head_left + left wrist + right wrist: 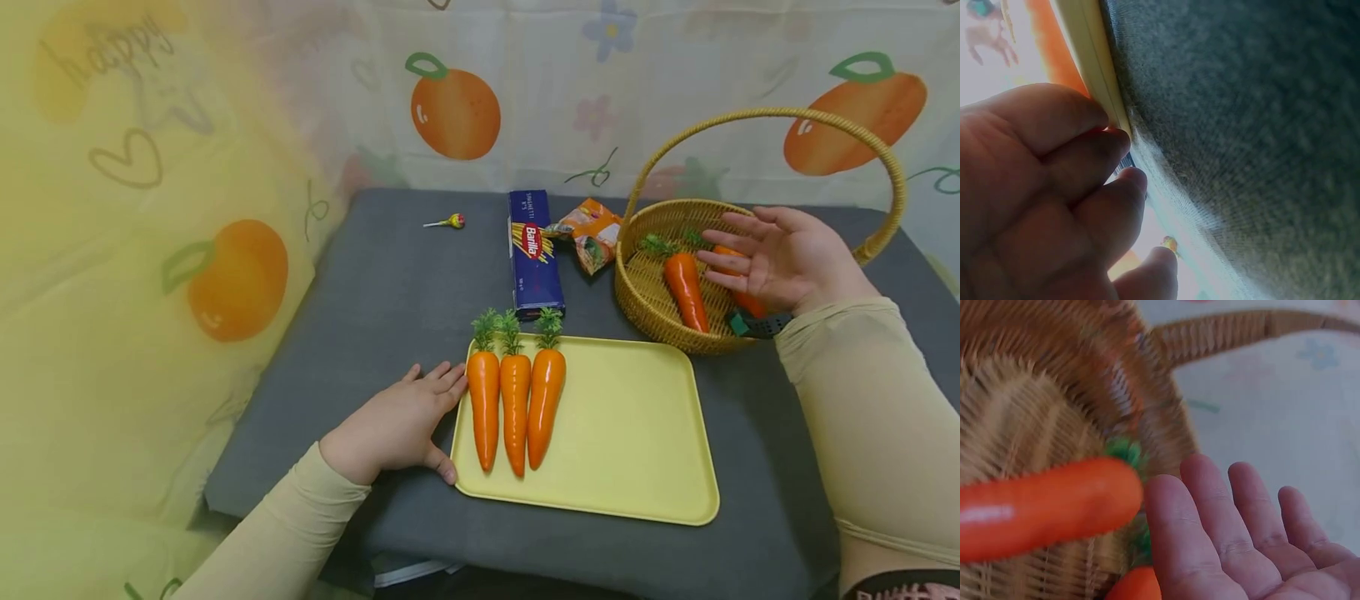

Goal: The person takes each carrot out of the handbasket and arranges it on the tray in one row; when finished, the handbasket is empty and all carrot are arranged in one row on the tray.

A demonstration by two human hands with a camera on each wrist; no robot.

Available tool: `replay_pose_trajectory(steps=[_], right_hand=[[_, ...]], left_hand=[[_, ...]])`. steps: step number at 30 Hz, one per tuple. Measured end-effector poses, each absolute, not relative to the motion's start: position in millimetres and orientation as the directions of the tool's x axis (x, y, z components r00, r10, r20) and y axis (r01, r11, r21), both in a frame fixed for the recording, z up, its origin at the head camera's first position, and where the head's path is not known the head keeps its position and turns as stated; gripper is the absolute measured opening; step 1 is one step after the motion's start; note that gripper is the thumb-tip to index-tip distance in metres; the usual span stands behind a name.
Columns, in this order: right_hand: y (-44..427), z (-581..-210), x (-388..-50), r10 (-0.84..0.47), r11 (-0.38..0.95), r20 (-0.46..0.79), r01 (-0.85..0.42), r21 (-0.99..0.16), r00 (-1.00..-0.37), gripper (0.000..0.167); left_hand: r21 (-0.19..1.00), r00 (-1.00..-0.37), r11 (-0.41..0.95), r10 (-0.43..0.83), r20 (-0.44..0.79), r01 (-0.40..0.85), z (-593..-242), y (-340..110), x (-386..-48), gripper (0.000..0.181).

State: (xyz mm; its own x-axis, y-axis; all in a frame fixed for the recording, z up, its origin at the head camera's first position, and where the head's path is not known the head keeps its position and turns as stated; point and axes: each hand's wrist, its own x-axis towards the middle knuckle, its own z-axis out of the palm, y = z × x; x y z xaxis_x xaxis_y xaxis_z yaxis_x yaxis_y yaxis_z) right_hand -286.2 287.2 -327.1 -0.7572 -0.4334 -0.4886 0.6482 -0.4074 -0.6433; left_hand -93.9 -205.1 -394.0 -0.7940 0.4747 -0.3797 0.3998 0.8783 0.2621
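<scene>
Three orange carrots with green tops lie side by side on the left part of a yellow tray [630, 433]; the middle carrot [515, 408] is slimmer than its neighbours. My left hand [401, 421] touches the tray's left edge, fingers extended. In the left wrist view, fingertips [1116, 140] meet the tray's rim [1100, 69]. My right hand [783, 258] hovers over the wicker basket [637, 292], palm turned sideways, fingers spread and holding nothing. Inside the basket lie a carrot [685, 292] and another orange carrot partly hidden behind that hand. In the right wrist view, the carrot [1047, 506] lies beside the fingertips.
Behind the tray lies a blue spaghetti box [534, 267], beside an orange snack bag [592, 229]. A lollipop [453, 221] is farther left on the grey table [360, 308]. The basket's tall handle [765, 112] arches over its opening. A printed curtain hangs behind.
</scene>
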Motion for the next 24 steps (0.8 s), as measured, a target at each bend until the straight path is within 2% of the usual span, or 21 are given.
replay_pose_trajectory(steps=[13,17,24], right_hand=[[291.8,-352.7,-314.2,-0.339,-0.114,-0.658,0.723,-0.681,-0.673,0.077],[283.2,-358.6,-319.8,-0.339,-0.072,-0.684,0.743,-0.665,-0.646,0.077],[270.0,-358.7,-324.7,-0.353,0.099,-0.688,0.707,-0.701,-0.633,0.081]], left_hand=[[0.273,-0.792,0.875,0.48,-0.378,0.4,-393.9,-205.0,-93.4,0.138],[0.273,-0.791,0.872,0.485,-0.373,0.407,-394.2,-205.2,-92.6,0.137],[0.29,-0.792,0.873,0.481,-0.376,0.393,-394.5,-206.1,-92.1,0.136]])
